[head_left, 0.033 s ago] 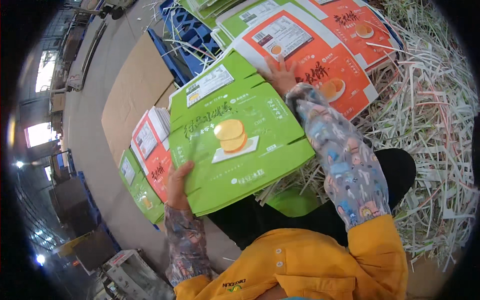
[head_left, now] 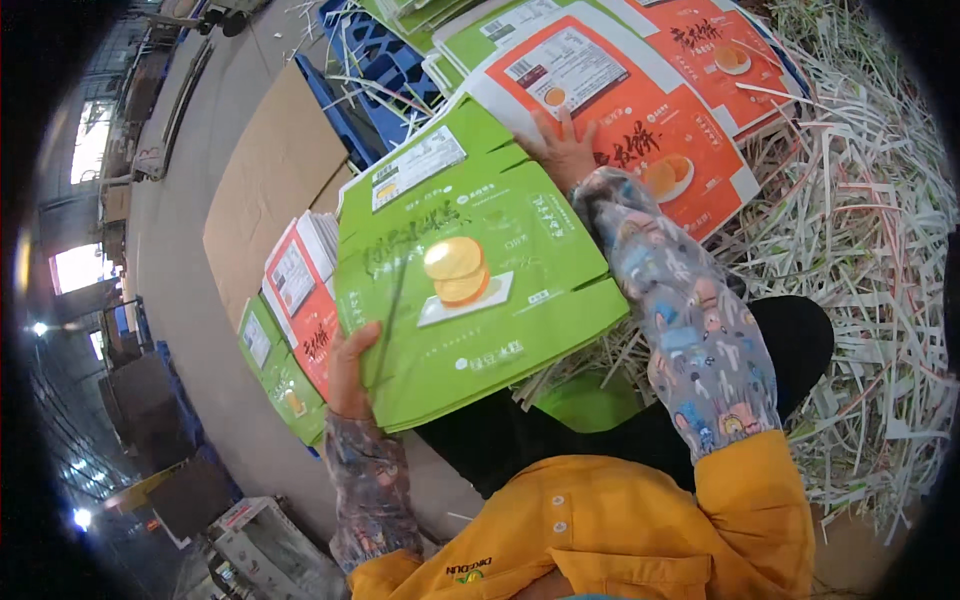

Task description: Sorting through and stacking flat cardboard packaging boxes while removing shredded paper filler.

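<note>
Fingers of the left hand [head_left: 350, 372] curl over the near-left edge of a stack of flat green carton blanks [head_left: 470, 290], thumb on top, clamped on it; the stack rests across the lap. The right hand [head_left: 566, 150] lies spread, fingers apart, at the stack's far edge, where it meets an orange carton blank [head_left: 640, 120]. Set against the other frame from this same instant, nothing has shifted, so the work stands as it was. The right palm's underside is hidden; it probably only presses. Beside the left hand, more orange and green blanks [head_left: 290, 330] are partly covered, and shredded paper strips [head_left: 860, 250] run off the frame's rim.
</note>
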Available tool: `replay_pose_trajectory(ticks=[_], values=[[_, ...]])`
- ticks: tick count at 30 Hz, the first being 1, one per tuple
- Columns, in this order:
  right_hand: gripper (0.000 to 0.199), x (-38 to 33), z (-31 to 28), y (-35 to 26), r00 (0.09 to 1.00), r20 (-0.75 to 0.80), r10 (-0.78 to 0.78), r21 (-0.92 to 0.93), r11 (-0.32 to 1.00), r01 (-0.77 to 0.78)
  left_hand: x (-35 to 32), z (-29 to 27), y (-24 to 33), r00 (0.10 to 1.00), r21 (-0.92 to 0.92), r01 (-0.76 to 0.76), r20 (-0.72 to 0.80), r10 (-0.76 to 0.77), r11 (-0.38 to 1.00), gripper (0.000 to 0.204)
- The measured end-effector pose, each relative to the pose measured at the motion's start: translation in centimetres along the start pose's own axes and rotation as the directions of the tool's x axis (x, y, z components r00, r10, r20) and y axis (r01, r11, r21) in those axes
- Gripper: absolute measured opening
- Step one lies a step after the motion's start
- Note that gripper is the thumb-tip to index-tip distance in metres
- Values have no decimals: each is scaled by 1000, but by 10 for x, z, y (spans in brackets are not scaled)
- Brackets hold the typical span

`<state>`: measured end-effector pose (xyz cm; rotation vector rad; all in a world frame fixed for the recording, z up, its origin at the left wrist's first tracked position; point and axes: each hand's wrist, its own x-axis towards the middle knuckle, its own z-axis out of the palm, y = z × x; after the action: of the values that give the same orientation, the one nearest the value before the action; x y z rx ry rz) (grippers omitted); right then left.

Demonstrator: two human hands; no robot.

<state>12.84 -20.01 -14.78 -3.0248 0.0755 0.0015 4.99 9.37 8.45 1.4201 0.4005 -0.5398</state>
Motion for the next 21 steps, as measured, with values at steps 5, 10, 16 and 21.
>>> replay_pose_trajectory(ticks=[5,10,16,21], values=[[52,-7,-8,8,1000,-6,-16,83,996,17,-28,-47,40,987,67,-3,-162,14,998,46],[50,-4,-14,3,995,93,-22,90,996,14,-119,-71,37,881,72,-419,-209,424,905,44],[53,12,-41,2,933,356,41,170,980,-108,-154,-168,36,193,486,-836,-176,965,255,47],[45,-25,-51,6,995,86,-58,937,345,-61,-127,-15,68,849,71,-509,-120,514,858,56]])
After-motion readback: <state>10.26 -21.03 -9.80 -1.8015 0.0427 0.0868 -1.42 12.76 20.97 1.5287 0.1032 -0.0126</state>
